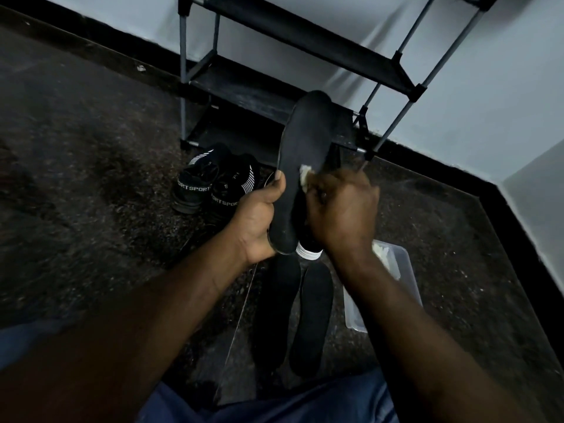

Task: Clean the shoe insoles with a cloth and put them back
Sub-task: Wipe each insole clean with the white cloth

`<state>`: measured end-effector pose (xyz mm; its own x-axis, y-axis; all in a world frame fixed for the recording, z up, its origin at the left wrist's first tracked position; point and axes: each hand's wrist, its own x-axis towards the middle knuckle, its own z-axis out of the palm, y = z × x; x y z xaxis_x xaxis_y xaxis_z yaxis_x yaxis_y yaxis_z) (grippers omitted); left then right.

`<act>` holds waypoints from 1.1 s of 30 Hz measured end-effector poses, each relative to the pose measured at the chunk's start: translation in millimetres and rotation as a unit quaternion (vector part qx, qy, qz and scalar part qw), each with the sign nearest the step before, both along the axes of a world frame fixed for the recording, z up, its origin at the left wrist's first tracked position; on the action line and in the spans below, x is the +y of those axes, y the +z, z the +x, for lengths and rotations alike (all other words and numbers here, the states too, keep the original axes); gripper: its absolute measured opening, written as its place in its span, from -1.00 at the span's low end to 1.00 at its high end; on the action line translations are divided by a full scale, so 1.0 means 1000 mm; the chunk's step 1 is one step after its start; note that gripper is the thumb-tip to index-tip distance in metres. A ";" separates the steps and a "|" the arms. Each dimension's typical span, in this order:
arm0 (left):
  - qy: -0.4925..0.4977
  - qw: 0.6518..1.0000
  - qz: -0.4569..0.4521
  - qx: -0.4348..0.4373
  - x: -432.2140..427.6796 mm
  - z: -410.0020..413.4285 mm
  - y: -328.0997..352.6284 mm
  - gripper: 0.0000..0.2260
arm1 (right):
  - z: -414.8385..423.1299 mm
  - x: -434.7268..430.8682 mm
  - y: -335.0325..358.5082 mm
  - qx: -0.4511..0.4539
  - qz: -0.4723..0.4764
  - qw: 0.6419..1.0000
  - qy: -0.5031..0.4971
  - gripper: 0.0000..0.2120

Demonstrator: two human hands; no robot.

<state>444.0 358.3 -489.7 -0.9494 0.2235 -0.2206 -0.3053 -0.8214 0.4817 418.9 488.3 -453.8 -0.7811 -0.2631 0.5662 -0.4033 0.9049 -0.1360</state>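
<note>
Evidently light and bendy, the long black foam insole [300,175] stands upright in the left hand [259,215], gripped at its heel, while the right hand [341,209], beside it, pinches a small white cloth [305,175] against its face.

Dim, bluish indoor light; motion-blurred right hand [341,209]; bowed wide-angle edges.

Cloth [306,176] mostly hidden under blurred right hand [343,209]; rack [305,38] top beyond upper edge.

Shoe rack [305,44] blocks ahead; shoes [210,184] left-front; insoles [314,315], plastic box [399,264] below; floor [91,148] left open.
</note>
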 end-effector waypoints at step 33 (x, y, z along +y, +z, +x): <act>0.019 0.997 -0.073 -0.022 0.001 -0.003 -0.014 -0.50 | 0.032 -0.002 -0.031 -0.058 -0.115 0.992 -0.001 -0.73</act>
<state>440.7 359.5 -503.2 -0.9450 0.1506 -0.2904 -0.2997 -0.7542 0.5843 450.9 486.6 -484.4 -0.8447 -0.1362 0.5176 -0.3718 0.8450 -0.3843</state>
